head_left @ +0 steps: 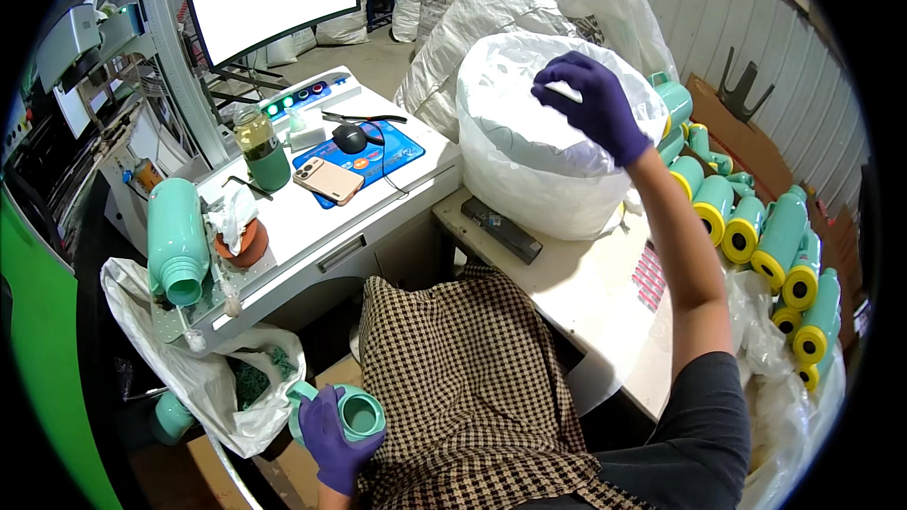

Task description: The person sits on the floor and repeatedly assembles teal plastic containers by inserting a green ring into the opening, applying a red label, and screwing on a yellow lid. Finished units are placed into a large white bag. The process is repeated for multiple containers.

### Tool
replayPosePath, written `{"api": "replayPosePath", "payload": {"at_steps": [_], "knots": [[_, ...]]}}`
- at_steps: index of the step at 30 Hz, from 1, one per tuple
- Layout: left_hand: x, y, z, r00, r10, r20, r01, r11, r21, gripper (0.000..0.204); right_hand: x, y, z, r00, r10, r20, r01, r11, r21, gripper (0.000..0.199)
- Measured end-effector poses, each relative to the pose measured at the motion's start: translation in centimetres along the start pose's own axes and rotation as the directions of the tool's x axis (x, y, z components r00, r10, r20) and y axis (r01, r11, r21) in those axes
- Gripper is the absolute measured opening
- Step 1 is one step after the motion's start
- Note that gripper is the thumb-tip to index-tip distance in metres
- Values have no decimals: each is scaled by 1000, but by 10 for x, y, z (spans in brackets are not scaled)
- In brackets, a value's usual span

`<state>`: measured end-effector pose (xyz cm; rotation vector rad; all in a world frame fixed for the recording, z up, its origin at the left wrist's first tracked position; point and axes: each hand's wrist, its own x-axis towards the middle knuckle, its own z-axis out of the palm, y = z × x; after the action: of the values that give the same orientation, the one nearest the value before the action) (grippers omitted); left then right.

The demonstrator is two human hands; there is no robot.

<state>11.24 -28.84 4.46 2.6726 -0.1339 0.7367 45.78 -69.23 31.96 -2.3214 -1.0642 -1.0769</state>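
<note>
Low in front of me, my left hand point(334, 443), in a purple glove, grips a mint-green bottle shell point(361, 413) with a side handle. Its round open mouth faces up, beside the checked apron point(453, 359) over my lap. My right hand point(595, 106), also gloved in purple, is raised over a large white plastic-lined container point(529, 179). Its fingers curl round toward the thumb in a pinch, with white showing through the loop. Whether anything sits between the fingertips I cannot make out. The container's contents are washed out by glare.
On the left desk are a mint-green bottle shell point(177, 236), a jar point(262, 146), a phone point(328, 180) and a mouse point(350, 138). A white sack point(142, 312) hangs below it. Several yellow-ended green bottles point(742, 227) lie stacked right. A dark box point(502, 229) lies before the container.
</note>
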Motion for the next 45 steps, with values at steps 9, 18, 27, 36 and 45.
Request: {"api": "replayPosePath", "payload": {"at_steps": [9,18,27,36,45], "knots": [[-2,3,1,999,-49,-6,49,998,-35,98,1,127,91,808,102,580,-117,993,-12,43],[-7,-1,-5,994,-59,-89,63,997,43,92,-5,85,55,906,-117,407,76,990,116,23],[-2,4,-4,996,-75,-37,75,997,-16,91,25,44,73,653,453,607,-574,819,5,38],[-4,0,-7,991,-120,-62,117,992,-52,91,6,63,55,701,316,639,-513,846,145,25],[12,-12,-12,974,-194,-120,164,961,-221,97,-12,75,-17,726,609,318,-680,706,200,30]]}}
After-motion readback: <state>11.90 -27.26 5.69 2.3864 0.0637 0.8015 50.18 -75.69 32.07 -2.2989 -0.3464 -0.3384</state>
